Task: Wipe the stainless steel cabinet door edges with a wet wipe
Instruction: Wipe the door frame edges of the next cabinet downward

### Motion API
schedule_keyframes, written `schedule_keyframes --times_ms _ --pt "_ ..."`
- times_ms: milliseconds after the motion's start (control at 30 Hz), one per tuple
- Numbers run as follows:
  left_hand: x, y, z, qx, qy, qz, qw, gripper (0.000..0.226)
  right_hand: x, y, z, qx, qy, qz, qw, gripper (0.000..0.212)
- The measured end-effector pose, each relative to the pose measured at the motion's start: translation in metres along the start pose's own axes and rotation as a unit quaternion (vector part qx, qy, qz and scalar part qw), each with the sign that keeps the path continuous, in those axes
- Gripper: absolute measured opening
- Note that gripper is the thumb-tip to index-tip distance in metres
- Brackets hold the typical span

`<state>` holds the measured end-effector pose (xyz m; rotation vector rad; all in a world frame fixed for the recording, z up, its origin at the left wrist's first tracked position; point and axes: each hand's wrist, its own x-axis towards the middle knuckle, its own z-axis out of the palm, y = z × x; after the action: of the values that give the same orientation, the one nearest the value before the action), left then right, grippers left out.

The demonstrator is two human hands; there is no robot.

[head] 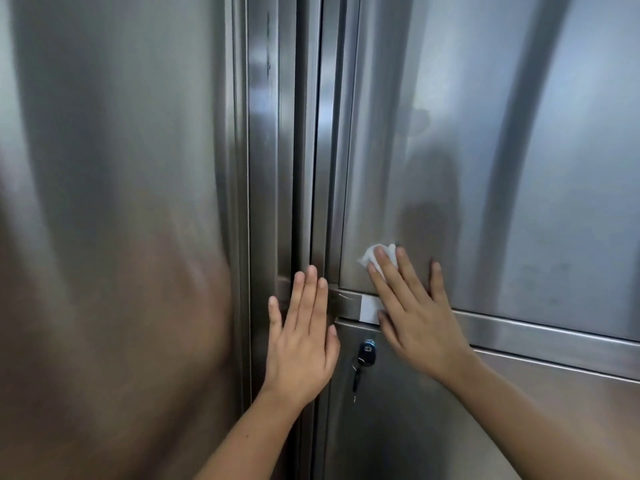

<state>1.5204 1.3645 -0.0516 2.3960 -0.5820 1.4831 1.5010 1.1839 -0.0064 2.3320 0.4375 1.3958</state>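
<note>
Nearest the lens, two bare forearms are raised from the bottom edge, and each ends in a flat hand laid on the steel. The left hand (301, 337) is spread open, holding nothing, and is pressed on the upright steel post (266, 168) just left of the small black-headed key in its lock (364, 351). The right hand (415, 317) is laid above and right of the key, fingers straight, and a crumpled white wet wipe (372, 256) is pinned beneath its fingertips. The wipe is thus held well above the key, against the lower left corner of the upper brushed stainless steel cabinet door (519, 168), just inside its edges. A small white label (370, 308) is seen directly above the key, on the horizontal rail. The task is judged to be under way but far from finished: one corner is being worked, and the long upright edge above the key and the bottom edge running right of it appear to remain. No wet trail can be told from the reflections, so what has been cleaned cannot be read. Most of the wipe is hidden under the fingers, the steel far left of the key is blurred, and the door's top and far side are cut off.
</note>
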Motion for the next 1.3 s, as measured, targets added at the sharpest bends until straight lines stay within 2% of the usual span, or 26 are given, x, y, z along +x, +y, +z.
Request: schedule_keyframes --times_ms 300,667,1300 --pt "-0.032 -0.012 0.016 0.051 -0.054 0.037 0.997 0.066 -0.034 -0.016 0.021 -0.051 -0.018 0.001 0.999 0.062" --pt "-0.038 -0.017 0.026 0.094 -0.026 0.064 0.993 0.06 -0.037 -0.02 0.029 -0.119 0.009 0.013 0.993 0.059" --pt "-0.04 -0.018 0.033 0.162 -0.016 0.047 0.986 0.063 -0.037 -0.021 0.033 -0.092 0.055 0.001 0.994 0.06"
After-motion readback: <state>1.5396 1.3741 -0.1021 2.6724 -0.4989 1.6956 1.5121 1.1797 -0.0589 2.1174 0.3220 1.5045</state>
